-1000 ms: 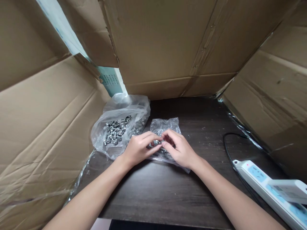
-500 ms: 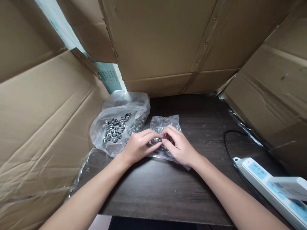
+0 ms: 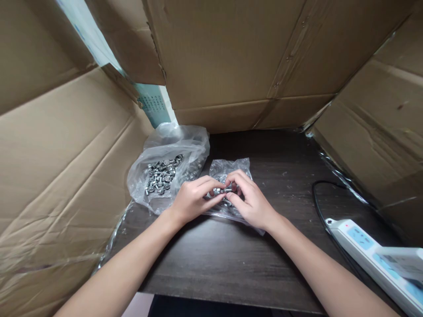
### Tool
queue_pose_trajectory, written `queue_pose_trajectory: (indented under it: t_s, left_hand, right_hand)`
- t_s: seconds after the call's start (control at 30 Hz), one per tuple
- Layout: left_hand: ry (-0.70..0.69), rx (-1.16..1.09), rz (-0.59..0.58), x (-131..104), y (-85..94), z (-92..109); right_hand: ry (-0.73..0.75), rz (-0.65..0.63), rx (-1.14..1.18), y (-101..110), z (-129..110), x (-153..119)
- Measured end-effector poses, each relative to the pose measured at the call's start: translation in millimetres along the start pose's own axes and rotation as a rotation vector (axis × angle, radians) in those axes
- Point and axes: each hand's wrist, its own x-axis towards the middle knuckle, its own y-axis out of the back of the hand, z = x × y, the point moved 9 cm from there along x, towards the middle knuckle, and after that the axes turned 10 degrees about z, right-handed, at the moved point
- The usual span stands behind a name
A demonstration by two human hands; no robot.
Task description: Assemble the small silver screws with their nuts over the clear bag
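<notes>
Over a small clear plastic bag (image 3: 231,165), both hands meet with their fingertips close together. My left hand (image 3: 198,198) is closed in a pinch on a small shiny metal bolt (image 3: 228,190), which lies roughly level between the hands. From the other side, the thumb and forefinger of my right hand (image 3: 249,198) close around the same bolt. Fingers cover part of it, so its full shape is hidden. More metal pieces show in the small bag beneath. Left of it, a larger open plastic bag (image 3: 135,178) holds many loose bolts (image 3: 161,176).
Cardboard walls (image 3: 231,57) enclose the dark wooden table (image 3: 211,264) at the back and sides. On the right lies a white power strip (image 3: 350,233) with a black cable (image 3: 315,207) and a white plugged-in block (image 3: 399,259).
The fingertips have drawn slightly apart, and more of the metal bolt shows between them. The view has shifted a little; the bags stay where they were.
</notes>
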Motion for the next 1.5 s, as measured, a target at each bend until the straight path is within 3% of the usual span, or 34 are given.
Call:
queue_pose_trajectory:
  t_s: [0.27,0.47,0.57,0.67,0.73,0.83,0.93,1.03,1.1,1.2,1.3,1.43,1.5]
  left_hand:
    - [0.024,0.114,-0.041,2,0.9,-2]
    - [-0.249,0.284,-0.053,4,4.1,29]
    - [-0.19,0.34,-0.024,9,6.8,25]
    - [-0.093,0.401,-0.102,9,1.7,15]
    - [-0.144,0.388,-0.135,8,-0.9,21]
    - [-0.268,0.326,-0.067,7,4.9,36]
    - [-0.184,0.337,-0.047,10,7.2,28]
    - [-0.059,0.398,-0.136,8,0.3,14]
    - [-0.093,0.4,-0.138,7,-0.6,17]
    - [-0.207,0.35,-0.027,7,7.9,33]
    - [-0.155,0.332,0.013,9,12.0,30]
    - [0.035,0.302,-0.078,7,4.9,5]
    - [0.02,0.234,-0.113,4,1.0,4]
  right_hand:
    - [0.033,0.014,-0.021,-1,-2,3]
    - [-0.026,0.174,-0.158,13,8,5]
    - [-0.018,0.158,-0.175,11,7,5]
    - [0.007,0.157,-0.194,11,3,4]
    - [-0.002,0.197,-0.22,15,4,4]
    - [-0.048,0.262,-0.235,22,9,4]
    - [-0.048,0.256,-0.222,21,10,4]
    - [-0.011,0.229,-0.233,17,7,4]
    - [-0.012,0.241,-0.253,18,7,3]
    - [-0.051,0.279,-0.268,22,10,3]
    - [-0.05,0.265,-0.261,20,10,4]
    - [-0.011,0.221,-0.248,13,7,3]
    - [-0.005,0.219,-0.248,11,7,2]
